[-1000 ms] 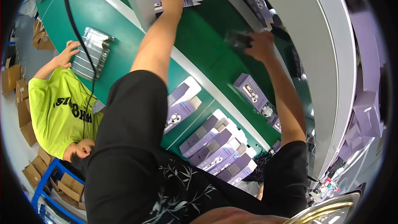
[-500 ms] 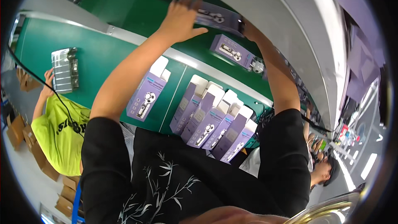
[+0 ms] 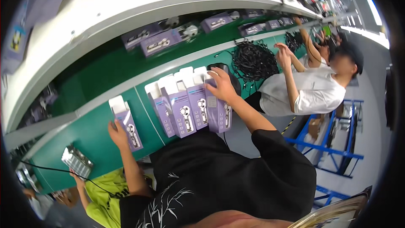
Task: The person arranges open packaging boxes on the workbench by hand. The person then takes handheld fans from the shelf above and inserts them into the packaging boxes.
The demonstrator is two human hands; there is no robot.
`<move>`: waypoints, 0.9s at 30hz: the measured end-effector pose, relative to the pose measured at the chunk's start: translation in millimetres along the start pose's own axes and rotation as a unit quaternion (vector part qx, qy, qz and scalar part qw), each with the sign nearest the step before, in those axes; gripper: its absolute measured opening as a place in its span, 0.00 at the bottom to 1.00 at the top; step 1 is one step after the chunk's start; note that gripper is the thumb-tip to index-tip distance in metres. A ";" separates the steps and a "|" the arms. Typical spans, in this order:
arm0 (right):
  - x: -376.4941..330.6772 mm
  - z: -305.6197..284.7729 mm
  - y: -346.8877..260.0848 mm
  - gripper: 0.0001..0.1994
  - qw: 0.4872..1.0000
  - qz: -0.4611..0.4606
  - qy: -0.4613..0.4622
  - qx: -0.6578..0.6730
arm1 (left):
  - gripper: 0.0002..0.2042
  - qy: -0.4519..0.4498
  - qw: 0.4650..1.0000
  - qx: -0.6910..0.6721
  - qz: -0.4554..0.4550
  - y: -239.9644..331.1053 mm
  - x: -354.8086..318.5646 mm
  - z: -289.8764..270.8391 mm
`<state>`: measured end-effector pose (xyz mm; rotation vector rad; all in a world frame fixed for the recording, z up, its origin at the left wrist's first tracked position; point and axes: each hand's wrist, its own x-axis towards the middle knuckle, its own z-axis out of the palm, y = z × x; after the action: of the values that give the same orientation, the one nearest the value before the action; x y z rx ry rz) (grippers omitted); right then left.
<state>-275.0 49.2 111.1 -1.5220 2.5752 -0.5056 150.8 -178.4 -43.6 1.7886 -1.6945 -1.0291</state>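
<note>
My left hand (image 3: 117, 134) is at the left side of a lone upright purple carton (image 3: 132, 128), its fingers loosely apart; it touches or nearly touches the carton. The carton's white top flap stands up, and its front shows a printed handheld device. To the right, several similar purple cartons (image 3: 184, 112) stand in a tight row with white flaps raised. My right hand (image 3: 223, 86) grips the upper part of the rightmost carton (image 3: 213, 114), thumb on the near face; some fingertips are hidden by its flaps.
Beyond the metal rail, purple boxes (image 3: 158, 44) lie on the green belt under a white shelf (image 3: 139, 4). A heap of black cables (image 3: 255, 60) is at the right. A co-worker in white (image 3: 301, 90) stands there; another in yellow-green (image 3: 105, 190) holds a clear tray (image 3: 77, 161).
Both hands have come back from the belt to the cartons on the near table. The box that was between them up there is no longer held. The view has swung to the right.
</note>
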 end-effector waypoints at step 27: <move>-137.0 60.3 117.8 0.15 0.915 0.265 0.148 0.265 | 0.34 -0.094 0.987 0.106 0.071 28.0 -141.2 67.0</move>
<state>-289.9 206.4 4.6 -0.5757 2.5791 -1.2906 87.1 -33.2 -34.8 1.7093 -2.0830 -1.0145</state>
